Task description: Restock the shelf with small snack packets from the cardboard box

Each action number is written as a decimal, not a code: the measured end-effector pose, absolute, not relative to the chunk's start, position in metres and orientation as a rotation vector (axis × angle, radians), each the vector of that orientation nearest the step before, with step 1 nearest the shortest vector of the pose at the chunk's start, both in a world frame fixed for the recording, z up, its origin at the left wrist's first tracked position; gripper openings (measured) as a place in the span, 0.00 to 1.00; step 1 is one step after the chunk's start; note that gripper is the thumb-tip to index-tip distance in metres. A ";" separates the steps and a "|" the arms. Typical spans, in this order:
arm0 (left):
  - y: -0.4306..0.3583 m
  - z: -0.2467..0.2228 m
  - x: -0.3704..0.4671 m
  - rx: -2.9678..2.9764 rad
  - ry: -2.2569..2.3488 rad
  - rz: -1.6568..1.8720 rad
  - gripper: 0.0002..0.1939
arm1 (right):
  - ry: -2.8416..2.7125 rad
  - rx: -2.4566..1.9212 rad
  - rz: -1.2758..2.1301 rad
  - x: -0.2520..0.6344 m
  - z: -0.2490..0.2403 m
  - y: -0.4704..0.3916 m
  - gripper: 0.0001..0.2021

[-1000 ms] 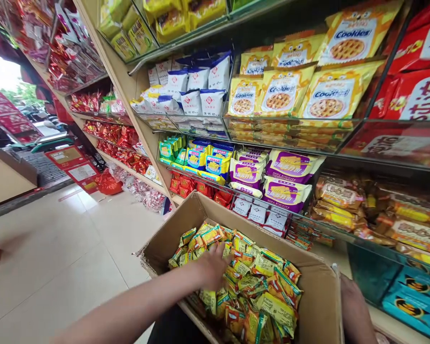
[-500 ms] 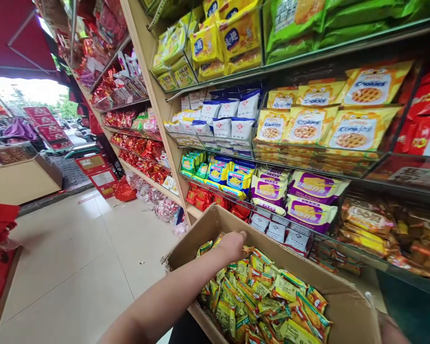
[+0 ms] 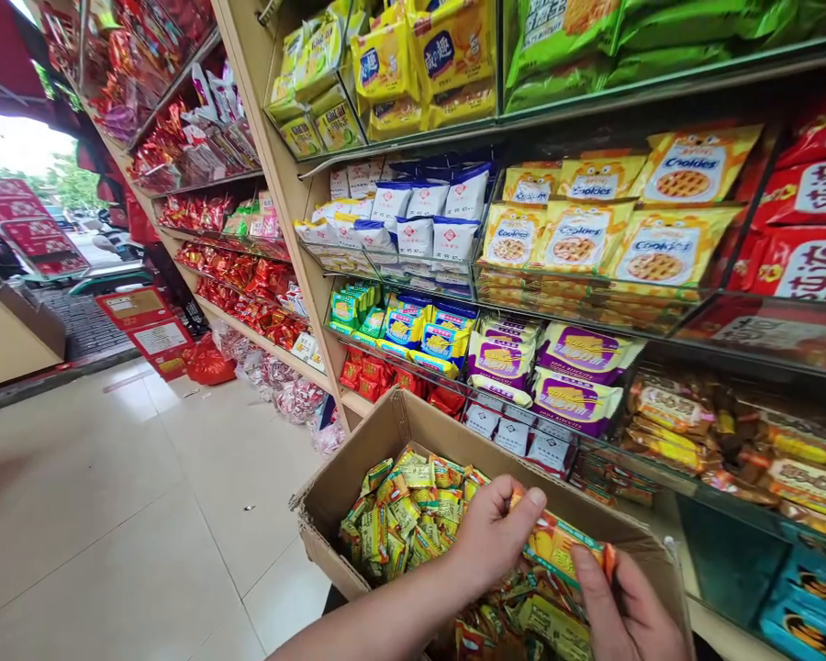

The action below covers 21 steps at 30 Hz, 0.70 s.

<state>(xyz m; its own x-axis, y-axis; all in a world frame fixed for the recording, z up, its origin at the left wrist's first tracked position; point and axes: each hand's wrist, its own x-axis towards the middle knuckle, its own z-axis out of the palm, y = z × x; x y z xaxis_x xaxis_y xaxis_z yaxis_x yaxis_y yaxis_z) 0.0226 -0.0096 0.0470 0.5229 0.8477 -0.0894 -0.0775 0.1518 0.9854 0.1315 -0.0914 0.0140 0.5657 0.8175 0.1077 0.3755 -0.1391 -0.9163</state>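
Note:
An open cardboard box (image 3: 348,574) stands in front of me, full of small yellow, orange and green snack packets (image 3: 413,514). Over its right half, my left hand (image 3: 499,532) pinches the left end of an orange-and-green snack packet (image 3: 557,542). At the packet's other end, my right hand (image 3: 626,610) grips it between thumb and fingers. The packet lies across both hands, just above the pile. My fingers cover its two ends, and whether a second packet sits beneath it I cannot tell.
Behind the box rise shelves with glass fronts, holding cookie bags (image 3: 582,243), purple soda biscuit packs (image 3: 578,399) and white pouches (image 3: 413,234). Red-wrapped sweets (image 3: 248,285) fill the shelves on the left. A red carton (image 3: 148,330) stands on the tiled floor (image 3: 144,514).
My left hand has come from the box's far side toward me and to the right. My right hand has left the box's right edge, and both now hold a packet. The view has shifted right.

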 end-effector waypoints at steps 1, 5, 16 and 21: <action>-0.009 0.044 0.021 1.338 0.805 0.824 0.25 | -0.970 -1.708 0.528 0.133 0.013 -0.091 0.24; -0.008 0.040 0.017 1.612 0.881 0.979 0.24 | -0.903 -1.777 0.425 0.136 0.012 -0.090 0.27; -0.013 0.036 0.018 1.887 1.037 1.021 0.21 | -0.857 -2.086 0.353 0.141 0.003 -0.097 0.28; -0.015 0.038 0.016 1.866 1.053 0.981 0.22 | -0.768 -2.055 0.368 0.139 -0.001 -0.100 0.28</action>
<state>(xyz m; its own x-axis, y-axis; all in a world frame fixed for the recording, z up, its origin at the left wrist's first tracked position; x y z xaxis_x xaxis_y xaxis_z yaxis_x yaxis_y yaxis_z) 0.0162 -0.0149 0.0382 0.3630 0.8985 0.2470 0.3099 -0.3664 0.8773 0.1394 -0.0998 -0.0006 0.7644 0.6441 0.0278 0.3812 -0.4168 -0.8252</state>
